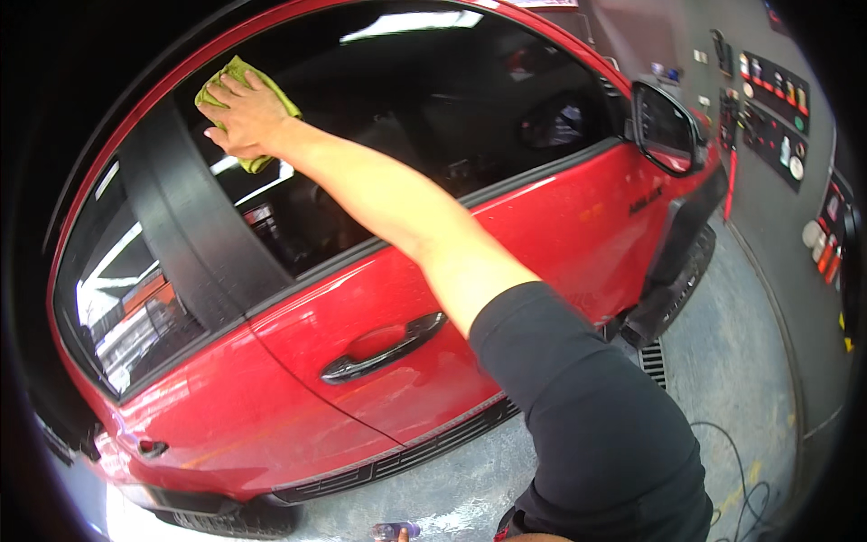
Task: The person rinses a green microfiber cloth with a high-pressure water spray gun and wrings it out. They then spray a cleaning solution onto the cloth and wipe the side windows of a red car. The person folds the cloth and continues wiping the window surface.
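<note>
My right hand presses a yellow-green microfibre cloth against the dark front door window of a red vehicle, near the window's upper rear corner. Its fingers lie spread over the cloth, whose edges stick out around them. The bare forearm stretches across the glass from a black sleeve. At the lower edge, only a bit of my left hand shows, at a small bottle with a purplish tint; the rest of that hand is out of sight. Below the window is a dark door handle.
The side mirror juts out at the right. Along the vehicle's lower side runs a black side step. A cable lies on the grey floor. Wall panels at the right hold bottles and tools.
</note>
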`<action>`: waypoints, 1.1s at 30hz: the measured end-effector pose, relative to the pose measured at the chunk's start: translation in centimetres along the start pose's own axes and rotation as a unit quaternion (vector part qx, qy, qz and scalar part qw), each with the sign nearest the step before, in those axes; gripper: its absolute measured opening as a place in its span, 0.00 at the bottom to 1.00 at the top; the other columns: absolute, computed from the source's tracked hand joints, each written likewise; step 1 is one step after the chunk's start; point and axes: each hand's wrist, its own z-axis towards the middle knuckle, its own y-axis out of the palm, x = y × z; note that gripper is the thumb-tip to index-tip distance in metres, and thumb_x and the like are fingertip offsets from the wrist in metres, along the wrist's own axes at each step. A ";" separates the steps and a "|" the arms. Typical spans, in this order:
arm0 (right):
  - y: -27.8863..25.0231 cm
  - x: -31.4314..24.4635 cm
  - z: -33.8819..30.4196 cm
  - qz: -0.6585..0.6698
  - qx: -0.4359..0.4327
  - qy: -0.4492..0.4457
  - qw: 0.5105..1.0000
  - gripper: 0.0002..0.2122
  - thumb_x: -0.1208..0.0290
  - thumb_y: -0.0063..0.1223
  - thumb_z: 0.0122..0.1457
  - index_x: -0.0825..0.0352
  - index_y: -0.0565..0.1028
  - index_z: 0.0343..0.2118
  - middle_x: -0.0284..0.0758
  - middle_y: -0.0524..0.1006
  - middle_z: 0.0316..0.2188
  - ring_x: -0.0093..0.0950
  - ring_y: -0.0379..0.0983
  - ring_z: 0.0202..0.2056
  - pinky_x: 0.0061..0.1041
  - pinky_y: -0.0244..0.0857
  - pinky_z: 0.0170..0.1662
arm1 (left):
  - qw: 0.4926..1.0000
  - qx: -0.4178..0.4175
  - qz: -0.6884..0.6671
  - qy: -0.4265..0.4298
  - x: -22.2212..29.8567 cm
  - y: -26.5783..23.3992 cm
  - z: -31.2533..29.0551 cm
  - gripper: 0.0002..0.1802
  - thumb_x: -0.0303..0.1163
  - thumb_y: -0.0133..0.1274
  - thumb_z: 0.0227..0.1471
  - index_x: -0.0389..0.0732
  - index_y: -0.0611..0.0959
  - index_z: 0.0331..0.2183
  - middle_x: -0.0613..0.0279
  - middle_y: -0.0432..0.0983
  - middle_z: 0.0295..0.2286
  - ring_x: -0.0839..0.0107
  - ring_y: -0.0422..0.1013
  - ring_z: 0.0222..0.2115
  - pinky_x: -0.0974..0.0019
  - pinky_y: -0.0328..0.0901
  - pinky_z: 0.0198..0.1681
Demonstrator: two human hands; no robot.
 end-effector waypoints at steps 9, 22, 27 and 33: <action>-23.7 27.3 -20.0 -0.166 0.005 0.143 0.976 0.31 0.53 0.50 0.64 0.53 0.61 0.70 0.45 0.52 0.73 0.51 0.52 0.70 0.52 0.46 0.71 | 1.000 0.004 0.019 0.000 6.4 -0.7 1.8 0.23 0.20 0.50 0.60 0.35 0.76 0.57 0.41 0.72 0.55 0.49 0.72 0.53 0.48 0.72 0.56; -25.0 16.9 -27.9 -0.174 0.047 0.644 0.744 0.42 0.43 0.34 0.70 0.74 0.42 0.73 0.61 0.33 0.73 0.59 0.26 0.73 0.56 0.22 0.73 | 0.973 -0.155 0.136 0.103 7.4 1.3 2.3 0.27 0.33 0.60 0.57 0.42 0.74 0.56 0.49 0.70 0.53 0.53 0.65 0.54 0.56 0.59 0.60; -15.1 0.1 -20.6 -0.166 0.075 0.644 0.743 0.39 0.61 0.48 0.66 0.81 0.45 0.70 0.68 0.37 0.71 0.65 0.32 0.72 0.59 0.31 0.73 | 0.995 -0.045 0.091 -0.016 10.6 -0.5 -0.8 0.23 0.29 0.67 0.53 0.29 0.83 0.49 0.48 0.82 0.42 0.61 0.77 0.44 0.60 0.72 0.51; -11.3 -10.2 -14.5 -0.174 0.036 0.667 0.723 0.45 0.82 0.50 0.55 0.75 0.36 0.72 0.57 0.31 0.74 0.55 0.26 0.74 0.50 0.28 0.75 | 0.976 -0.174 0.107 0.072 11.0 -0.8 2.8 0.24 0.26 0.67 0.52 0.29 0.81 0.51 0.49 0.81 0.43 0.62 0.76 0.44 0.60 0.71 0.51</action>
